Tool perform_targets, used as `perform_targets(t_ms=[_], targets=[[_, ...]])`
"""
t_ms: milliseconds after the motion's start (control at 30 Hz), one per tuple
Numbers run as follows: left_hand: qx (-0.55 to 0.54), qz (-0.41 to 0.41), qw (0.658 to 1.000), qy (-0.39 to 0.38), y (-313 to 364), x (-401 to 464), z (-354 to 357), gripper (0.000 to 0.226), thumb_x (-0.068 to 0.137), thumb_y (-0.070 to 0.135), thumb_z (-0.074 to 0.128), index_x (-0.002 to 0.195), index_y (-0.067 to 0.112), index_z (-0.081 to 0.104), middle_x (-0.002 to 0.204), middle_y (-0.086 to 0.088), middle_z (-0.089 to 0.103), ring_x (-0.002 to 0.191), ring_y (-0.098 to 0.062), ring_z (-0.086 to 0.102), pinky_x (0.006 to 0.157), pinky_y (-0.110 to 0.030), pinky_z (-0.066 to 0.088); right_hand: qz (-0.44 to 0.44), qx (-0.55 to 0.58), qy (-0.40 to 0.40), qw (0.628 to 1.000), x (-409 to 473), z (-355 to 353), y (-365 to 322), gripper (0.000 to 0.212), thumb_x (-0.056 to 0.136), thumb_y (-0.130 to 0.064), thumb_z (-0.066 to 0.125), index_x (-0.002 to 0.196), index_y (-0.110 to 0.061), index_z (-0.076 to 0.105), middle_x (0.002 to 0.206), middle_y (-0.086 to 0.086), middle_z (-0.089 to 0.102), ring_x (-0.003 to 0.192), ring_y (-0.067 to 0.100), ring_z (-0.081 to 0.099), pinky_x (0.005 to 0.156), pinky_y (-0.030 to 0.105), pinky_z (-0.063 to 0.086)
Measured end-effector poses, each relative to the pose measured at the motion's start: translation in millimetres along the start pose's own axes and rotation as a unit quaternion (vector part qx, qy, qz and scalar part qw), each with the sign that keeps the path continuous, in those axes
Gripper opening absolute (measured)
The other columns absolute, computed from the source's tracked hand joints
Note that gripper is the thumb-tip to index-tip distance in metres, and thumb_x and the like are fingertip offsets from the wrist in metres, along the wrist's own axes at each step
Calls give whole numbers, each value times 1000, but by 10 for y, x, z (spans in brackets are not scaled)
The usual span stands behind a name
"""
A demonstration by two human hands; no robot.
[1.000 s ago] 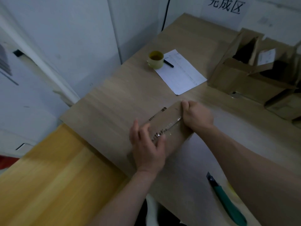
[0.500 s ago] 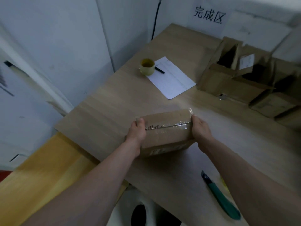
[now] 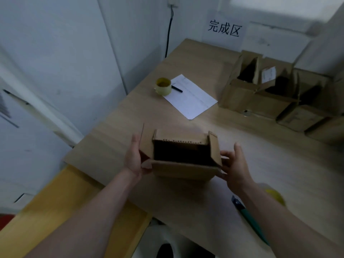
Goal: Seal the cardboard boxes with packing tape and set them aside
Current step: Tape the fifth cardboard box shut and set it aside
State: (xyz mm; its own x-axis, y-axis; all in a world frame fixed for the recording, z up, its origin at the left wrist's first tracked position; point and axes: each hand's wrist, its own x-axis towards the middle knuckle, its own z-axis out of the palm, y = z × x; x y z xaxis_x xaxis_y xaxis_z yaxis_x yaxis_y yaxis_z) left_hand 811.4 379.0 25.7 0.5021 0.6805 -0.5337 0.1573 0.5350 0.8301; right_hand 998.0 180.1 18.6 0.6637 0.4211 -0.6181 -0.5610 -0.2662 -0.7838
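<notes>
Cardboard, brown and corrugated: a small carton (image 3: 183, 159) stands on the worktop (image 3: 119, 135) with its open mouth up, flaps splayed, the inside dark. The left hand (image 3: 133, 158) presses flat against the 9 o'clock side, at the base of the raised flap; its grip is loose, palm on the wall rather than clenched. The right hand (image 3: 233, 163) cups the 3 o'clock side with fingers spread wide, touching the side flap. Held from both sides like this, the carton probably stays square while the flaps get folded shut for taping.

At 12 o'clock a yellowish tape roll (image 3: 163, 86) sits beside a black pen (image 3: 176, 89) on a white sheet (image 3: 191, 97). Open cartons (image 3: 260, 90) crowd 2 o'clock. A green-handled utility knife (image 3: 247, 218) lies at 5 o'clock.
</notes>
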Motion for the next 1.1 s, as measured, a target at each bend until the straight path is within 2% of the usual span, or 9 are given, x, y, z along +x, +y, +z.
perform_targets(t_ms=[67, 133, 200, 367, 467, 667, 800, 933, 1100], targets=[[58, -34, 997, -39, 42, -23, -41, 58, 90, 66, 42, 115, 19, 63, 102, -10, 69, 81, -27, 63, 66, -34, 45, -14, -47, -1, 999, -35, 4, 14, 62, 96, -62, 38, 111, -6, 60, 112, 14, 64, 99, 28, 60, 77, 40, 47], [116, -34, 991, -58, 95, -22, -77, 46, 88, 45, 62, 122, 15, 56, 110, -11, 64, 92, -30, 62, 68, -40, 50, -47, -134, -15, 990, -72, 16, -31, 51, 93, -59, 49, 118, -15, 57, 118, 11, 60, 101, 26, 60, 77, 41, 49], [149, -24, 987, -58, 117, 18, -110, 44, 86, 20, 68, 127, 15, 50, 114, -11, 60, 103, -32, 59, 70, -45, 53, -79, -225, -53, 970, -105, 32, -105, 63, 81, -62, 59, 129, -23, 48, 119, 5, 57, 96, 20, 60, 71, 36, 51], [166, 14, 986, -15, 115, -1, -37, 19, 89, -1, 55, 88, 18, 56, 79, -6, 57, 68, -20, 55, 53, -31, 45, -121, -361, -56, 923, -83, 73, -245, 46, 84, -39, 73, 119, -32, 45, 102, 3, 62, 63, 18, 60, 44, 26, 43], [148, 24, 989, -6, 82, -17, -10, 17, 89, -1, 54, 87, 15, 56, 74, -6, 58, 67, -23, 57, 57, -37, 51, -145, -319, -33, 936, -76, 58, -282, 16, 91, -23, 56, 99, -12, 63, 86, 12, 63, 66, 25, 58, 52, 35, 44], [139, 25, 990, -19, 61, 13, 194, 15, 93, 6, 56, 104, 16, 59, 101, -13, 67, 90, -32, 66, 66, -43, 57, -118, -161, 75, 977, 55, -218, -426, 23, 98, -22, 52, 90, -7, 69, 96, 21, 71, 87, 39, 68, 76, 54, 58], [166, 33, 985, -35, 61, 80, 561, 33, 94, 23, 61, 126, 15, 57, 119, -11, 62, 101, -32, 64, 74, -45, 61, -125, -149, 90, 977, 129, -518, -535, 21, 100, -28, 53, 96, -15, 68, 98, 17, 71, 87, 36, 70, 71, 50, 58], [179, 33, 981, -67, 115, 102, 1068, 18, 97, 33, 57, 105, 18, 61, 109, -13, 63, 96, -32, 64, 69, -41, 59, -121, -118, 135, 976, 209, -935, -685, 21, 99, -30, 55, 95, -14, 68, 98, 18, 72, 87, 34, 70, 74, 53, 59], [203, 9, 969, -136, 167, 155, 1781, 22, 94, 9, 48, 104, 28, 55, 98, -11, 64, 84, -31, 66, 67, -45, 58, -108, -88, 182, 974, 294, -1567, -915, 14, 99, -17, 53, 98, -10, 66, 97, 14, 68, 84, 28, 65, 68, 37, 55]])
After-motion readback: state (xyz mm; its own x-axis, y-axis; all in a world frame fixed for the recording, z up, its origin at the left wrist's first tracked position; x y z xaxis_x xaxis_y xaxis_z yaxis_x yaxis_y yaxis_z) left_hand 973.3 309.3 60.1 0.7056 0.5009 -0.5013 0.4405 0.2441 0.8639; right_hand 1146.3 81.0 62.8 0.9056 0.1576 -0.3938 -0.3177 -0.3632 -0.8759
